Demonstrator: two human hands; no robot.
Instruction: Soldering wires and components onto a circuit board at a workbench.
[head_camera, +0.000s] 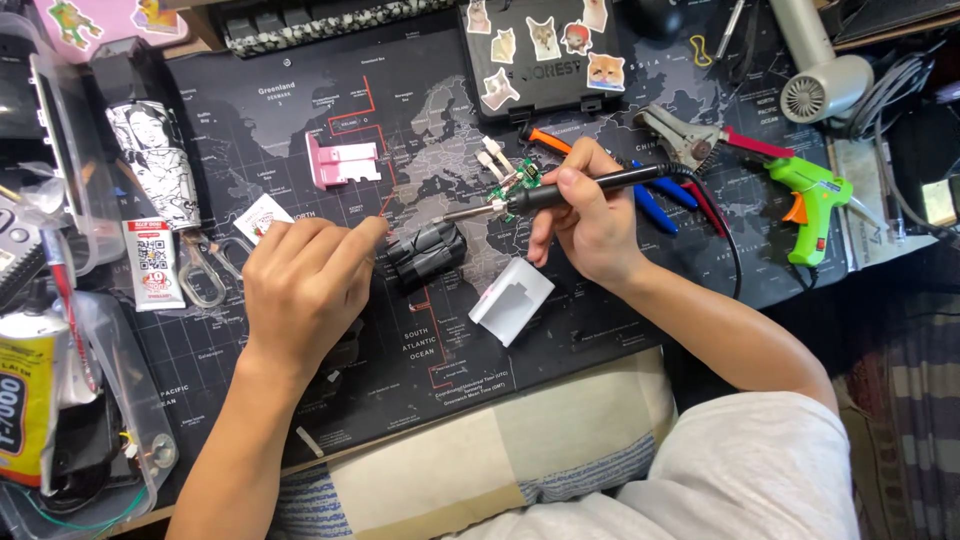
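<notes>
A soldering iron (560, 192) is gripped in the right hand (590, 215), the fingers curled tightly around its black handle and the thumb pressed along the near side; its metal tip is pointed toward the person's left and lies over a small green circuit board (518, 186) on a dark world-map desk mat (420, 360). The iron's black cord is seen looping away past the wrist. The left hand (305, 285) is rested palm down on the mat, its fingers held close together and bent, with the fingertips (372, 229) stretched toward a small black block-shaped part (428, 253); whether they touch it cannot be told. Just beside that part, toward the person, a white plastic cover (511, 300) is laid on the mat. Farther up the mat a pink plastic piece (340, 162) is placed, and two white connectors (492, 156) are set near the circuit board. Behind the right hand, blue-handled pliers (655, 195) and a red-handled wire stripper (700, 145) are laid, with a green hot glue gun (812, 200) well to the right. A black case covered in cat stickers (540, 50) is stood at the far edge, and scissors (205, 270) are left near the left hand.
</notes>
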